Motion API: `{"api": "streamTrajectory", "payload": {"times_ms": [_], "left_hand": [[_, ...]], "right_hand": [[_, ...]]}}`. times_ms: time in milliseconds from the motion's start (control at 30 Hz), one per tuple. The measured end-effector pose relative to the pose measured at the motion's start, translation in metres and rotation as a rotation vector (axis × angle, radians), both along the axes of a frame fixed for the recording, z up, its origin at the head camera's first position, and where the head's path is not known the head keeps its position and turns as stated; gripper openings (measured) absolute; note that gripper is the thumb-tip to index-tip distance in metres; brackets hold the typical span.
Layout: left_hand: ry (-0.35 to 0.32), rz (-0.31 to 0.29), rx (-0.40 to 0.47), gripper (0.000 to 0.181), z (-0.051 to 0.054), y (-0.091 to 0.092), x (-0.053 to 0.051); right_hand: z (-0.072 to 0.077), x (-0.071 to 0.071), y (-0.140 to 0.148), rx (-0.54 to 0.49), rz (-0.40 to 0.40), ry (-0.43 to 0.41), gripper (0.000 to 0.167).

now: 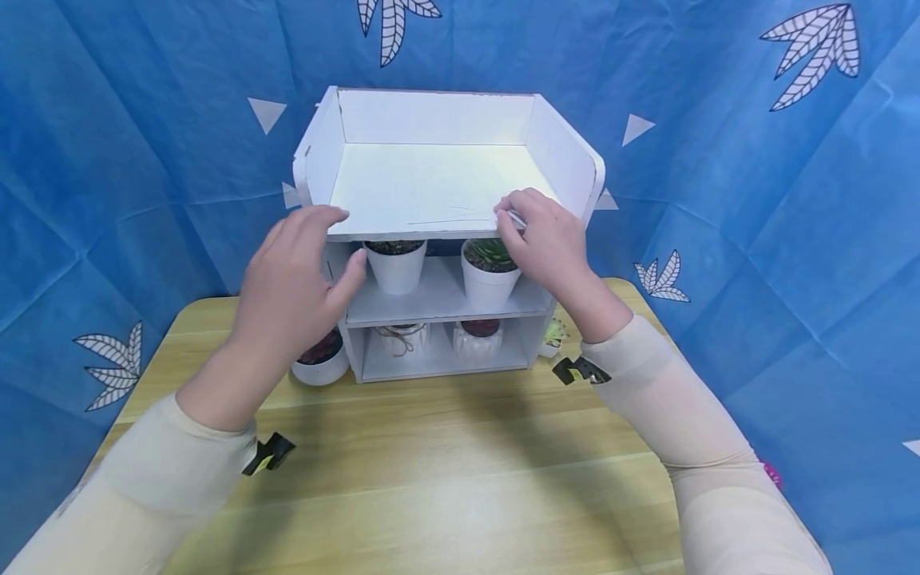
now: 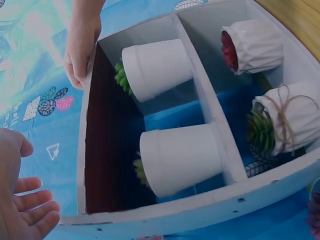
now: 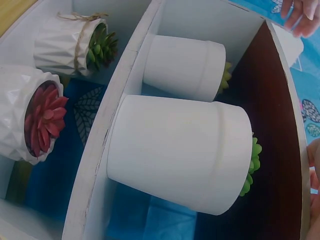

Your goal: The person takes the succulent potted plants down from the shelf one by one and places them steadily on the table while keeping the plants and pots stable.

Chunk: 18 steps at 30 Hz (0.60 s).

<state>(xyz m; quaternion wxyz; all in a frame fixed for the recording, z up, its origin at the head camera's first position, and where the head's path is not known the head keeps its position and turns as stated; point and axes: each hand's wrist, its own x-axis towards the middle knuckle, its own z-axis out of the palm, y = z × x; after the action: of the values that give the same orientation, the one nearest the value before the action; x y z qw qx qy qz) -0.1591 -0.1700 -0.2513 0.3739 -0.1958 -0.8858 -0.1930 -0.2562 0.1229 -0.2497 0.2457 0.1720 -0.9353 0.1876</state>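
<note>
Head cam: above and behind right hand (image 1: 544,239), facing forward-down. Wrist cams: close, below grip, rolled; both share shelf (image 1: 438,188) front.

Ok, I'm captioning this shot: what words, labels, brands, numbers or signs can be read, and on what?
"hel...", perhaps: slanted lettering on the blue cloth, left wrist view; too blurred to be sure.
Black clips at both cuffs: yellow patches, any marking too small to read.
White pots, white shelf unit: no text visible.
</note>
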Motion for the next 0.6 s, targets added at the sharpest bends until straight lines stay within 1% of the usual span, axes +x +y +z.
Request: {"api": "streamTrajectory", "payload": {"times_ms": [133, 400, 600], "left_hand": [[-0.034, -0.017, -0.004, 0.047, 0.004, 0.008, -0.007], [-0.052, -0.031, -0.022, 0.047, 0.007, 0.019, -0.023], [-0.101, -0.003, -0.030, 0.048, 0.011, 0.027, -0.033]], "right_hand": [[0.000, 0.000, 0.000, -0.005, 0.006, 0.002, 0.038], [0.002, 0.000, 0.000, -0.008, 0.012, 0.011, 0.038], [0.000, 0.000, 0.000, -0.006, 0.008, 0.001, 0.039]]}}
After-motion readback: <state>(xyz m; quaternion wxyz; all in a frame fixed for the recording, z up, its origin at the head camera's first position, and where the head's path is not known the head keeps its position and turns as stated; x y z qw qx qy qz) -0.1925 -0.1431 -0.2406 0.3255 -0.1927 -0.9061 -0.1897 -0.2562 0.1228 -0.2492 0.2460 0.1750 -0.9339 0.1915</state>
